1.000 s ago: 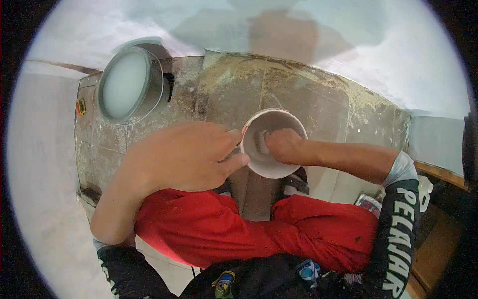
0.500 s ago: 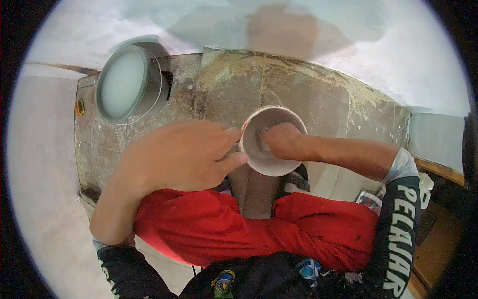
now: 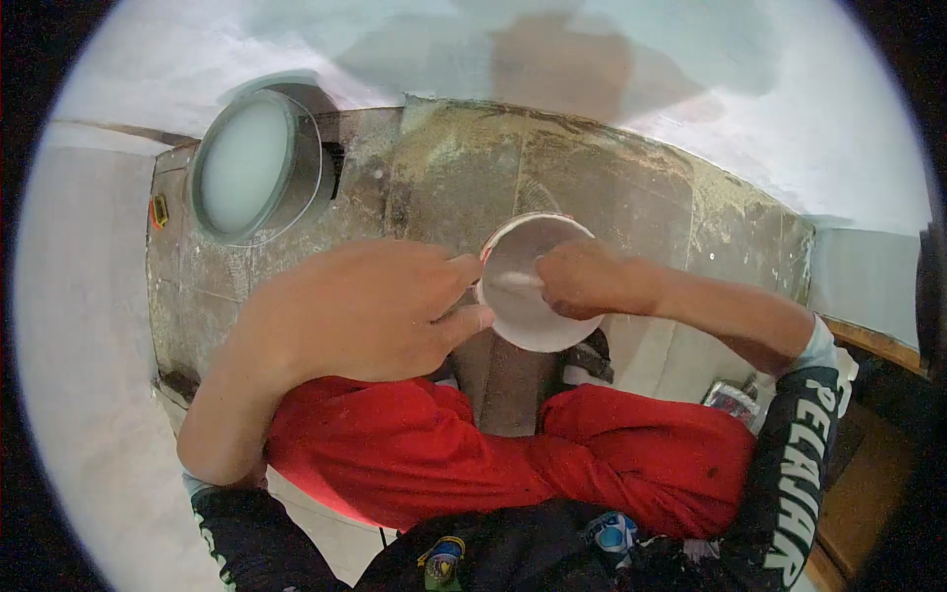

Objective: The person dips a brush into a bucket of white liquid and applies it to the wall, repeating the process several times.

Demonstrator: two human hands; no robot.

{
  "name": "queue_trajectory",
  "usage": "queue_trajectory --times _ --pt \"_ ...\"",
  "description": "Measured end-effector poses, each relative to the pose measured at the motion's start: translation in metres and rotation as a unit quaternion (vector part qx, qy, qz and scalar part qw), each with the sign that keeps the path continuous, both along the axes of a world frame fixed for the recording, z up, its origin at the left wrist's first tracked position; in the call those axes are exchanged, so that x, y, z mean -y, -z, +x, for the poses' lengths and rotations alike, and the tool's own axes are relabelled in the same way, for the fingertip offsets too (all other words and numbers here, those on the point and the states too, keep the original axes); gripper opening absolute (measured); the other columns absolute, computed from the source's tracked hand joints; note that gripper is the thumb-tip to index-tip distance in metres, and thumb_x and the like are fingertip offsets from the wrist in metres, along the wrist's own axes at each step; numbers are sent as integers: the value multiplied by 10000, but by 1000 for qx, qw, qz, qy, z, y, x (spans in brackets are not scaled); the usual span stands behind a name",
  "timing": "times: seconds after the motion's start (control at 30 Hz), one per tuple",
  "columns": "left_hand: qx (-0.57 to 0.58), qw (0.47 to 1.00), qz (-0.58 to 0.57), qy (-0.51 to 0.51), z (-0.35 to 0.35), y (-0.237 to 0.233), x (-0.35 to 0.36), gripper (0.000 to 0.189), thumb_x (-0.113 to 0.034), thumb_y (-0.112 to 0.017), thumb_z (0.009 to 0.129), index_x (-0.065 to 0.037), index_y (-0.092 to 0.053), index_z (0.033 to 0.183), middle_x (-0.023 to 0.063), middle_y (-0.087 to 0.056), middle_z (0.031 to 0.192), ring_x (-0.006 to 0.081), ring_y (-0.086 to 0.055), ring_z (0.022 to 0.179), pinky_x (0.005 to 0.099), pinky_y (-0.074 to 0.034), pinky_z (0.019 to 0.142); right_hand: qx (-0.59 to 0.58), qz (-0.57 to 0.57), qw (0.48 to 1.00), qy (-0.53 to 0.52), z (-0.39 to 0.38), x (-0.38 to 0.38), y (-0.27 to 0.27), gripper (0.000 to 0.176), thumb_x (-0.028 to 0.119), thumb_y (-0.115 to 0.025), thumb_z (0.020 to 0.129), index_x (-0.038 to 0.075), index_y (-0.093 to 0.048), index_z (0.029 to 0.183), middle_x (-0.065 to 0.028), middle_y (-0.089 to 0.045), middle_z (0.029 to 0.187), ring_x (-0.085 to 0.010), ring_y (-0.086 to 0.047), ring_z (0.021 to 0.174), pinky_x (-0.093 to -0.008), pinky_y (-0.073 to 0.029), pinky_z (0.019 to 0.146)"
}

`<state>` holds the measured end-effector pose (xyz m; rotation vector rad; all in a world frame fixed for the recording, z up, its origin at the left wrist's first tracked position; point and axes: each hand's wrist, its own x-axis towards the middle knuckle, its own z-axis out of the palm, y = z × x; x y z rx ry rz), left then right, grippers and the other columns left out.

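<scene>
Between my knees is a small white bucket point(image 3: 513, 331) with red marks on its outer rim, tilted so its inside faces me. My left hand point(image 3: 395, 296) grips its left side, thumb and fingers at the rim. Over the bucket's opening, the closed fingers of my right hand point(image 3: 592, 281) point into it. A pale streak shows beside those fingertips against the whitish inside; I cannot tell what the right hand holds.
A larger bucket point(image 3: 245, 170) of pale liquid, with a wire handle, stands at the back left near the wall. A small yellow object point(image 3: 159, 211) lies left of it. Stained tiles point(image 3: 454, 168) cover the floor. A packet point(image 3: 732, 400) lies at the right.
My right hand has come up and slightly right, out from deep in the small bucket to its right rim. My left hand has stayed on the bucket.
</scene>
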<state>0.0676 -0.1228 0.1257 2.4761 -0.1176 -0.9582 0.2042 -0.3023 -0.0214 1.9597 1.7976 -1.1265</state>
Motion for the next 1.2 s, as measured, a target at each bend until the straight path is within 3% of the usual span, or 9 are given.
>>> queue_trajectory --times 0.1,0.27,0.4,0.53,0.57,0.73,0.8,0.97,1.2 --pt "32 999 -12 -4 -4 3 -3 438 -389 -440 971 12 -521 1127 224 -595 1009 397 -581 972 471 -466 844 -39 42 995 80 20 5 -20 252 202 -558 791 -28 -660 815 -210 -661 802 -359 -653 737 -459 -494 698" --pt "17 1000 -4 -12 -4 0 -5 444 -395 -442 970 9 -528 1131 220 -595 1004 394 -581 967 466 -466 845 -226 -68 946 222 61 16 -64 260 244 -564 840 1 -649 806 -91 -610 687 -172 -549 608 -339 -451 586" --pt "21 1000 -2 -22 -6 -4 -5 444 -396 -448 965 17 -539 1103 214 -598 970 391 -583 942 464 -469 825 -224 -107 928 278 95 47 -67 262 244 -579 853 -5 -652 817 -23 -600 677 -113 -545 611 -301 -437 562" --pt "57 998 -14 -16 -11 0 -2 432 -380 -462 958 23 -542 1094 214 -599 922 395 -589 895 472 -476 784 -381 3 837 392 114 54 -61 259 211 -618 849 -14 -660 972 -1 -604 721 -94 -533 638 -259 -422 571" --pt "89 995 -40 -12 -13 5 -1 373 -344 -489 936 21 -554 972 222 -602 837 405 -598 827 490 -474 743 -445 23 793 415 116 51 -60 304 231 -642 853 -4 -661 1045 -8 -603 728 -95 -524 629 -246 -412 558" --pt "127 989 -81 1 -11 9 2 325 -284 -525 901 27 -561 812 236 -601 712 416 -613 735 508 -479 686 -457 85 778 422 107 0 0 242 208 -632 896 -1 -591 1009 -27 -605 881 -96 -552 769 -254 -453 663" --pt "46 997 -50 32 -8 6 2 344 -315 -484 942 16 -521 1024 227 -588 826 422 -595 802 506 -471 733 -465 62 753 461 99 -27 21 241 182 -627 896 -8 -566 1032 -40 -612 937 -107 -568 818 -260 -468 704" --pt "78 996 -45 20 -14 9 -2 339 -324 -498 935 10 -516 990 216 -595 830 419 -596 811 504 -471 740 -551 15 629 547 102 -78 123 178 169 -545 957 -1 -543 1008 -66 -565 905 -182 -589 798 -323 -518 722" --pt "96 995 -19 2 -20 16 -22 348 -307 -504 937 15 -525 1067 209 -603 866 403 -605 866 489 -476 769 -471 46 626 620 111 -111 157 149 139 -528 958 -7 -549 974 -89 -580 914 -215 -597 764 -371 -523 671"
